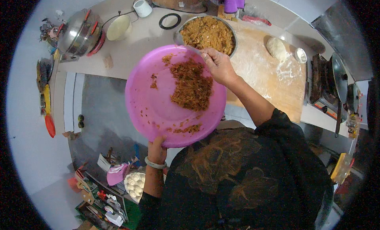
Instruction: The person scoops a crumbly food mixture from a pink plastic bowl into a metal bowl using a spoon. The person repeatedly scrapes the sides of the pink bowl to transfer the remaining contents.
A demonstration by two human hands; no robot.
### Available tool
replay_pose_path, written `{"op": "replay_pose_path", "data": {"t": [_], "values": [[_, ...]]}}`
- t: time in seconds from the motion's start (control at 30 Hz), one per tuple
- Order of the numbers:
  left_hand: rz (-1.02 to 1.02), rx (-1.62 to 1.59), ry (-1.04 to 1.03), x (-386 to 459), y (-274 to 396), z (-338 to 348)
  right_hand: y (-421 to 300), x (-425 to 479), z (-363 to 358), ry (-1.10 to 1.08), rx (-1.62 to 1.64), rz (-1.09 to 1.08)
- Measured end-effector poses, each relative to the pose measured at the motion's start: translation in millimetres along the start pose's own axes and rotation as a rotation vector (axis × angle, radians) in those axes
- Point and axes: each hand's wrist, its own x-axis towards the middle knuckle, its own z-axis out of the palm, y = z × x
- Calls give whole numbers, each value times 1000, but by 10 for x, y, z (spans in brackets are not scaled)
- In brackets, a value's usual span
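My left hand, with a pale bangle at the wrist, grips the near rim of a pink plastic basin. Inside lies a mound of brown minced filling, with smears and crumbs around it. At the basin's far right rim, my right hand closes on the handle of what looks like a metal spoon. The spoon's head is by the left side of a steel bowl heaped with lighter brown filling. The basin's far rim overlaps the steel bowl's near side.
A floured wooden board on the counter holds a lump of dough and a small white cup. A gas stove stands at right. A steamer pot and cream bowl are at left. Behind, a tray holds round dough pieces.
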Motion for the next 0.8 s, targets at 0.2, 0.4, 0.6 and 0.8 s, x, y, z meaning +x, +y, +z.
{"op": "replay_pose_path", "data": {"t": [0.2, 0.4, 0.6, 0.8], "values": [[47, 12, -10, -17, 301, 338, -148, 130, -91, 48, 16, -53], [78, 12, -8, 69, 329, 458, 187, 147, -298, 155, 30, 3], [159, -55, -35, 111, 331, 621, 681, -93, -617, 186, -127, 107], [134, -24, 7, 180, 435, 671, 250, 64, -621, 111, -117, -132]]}}
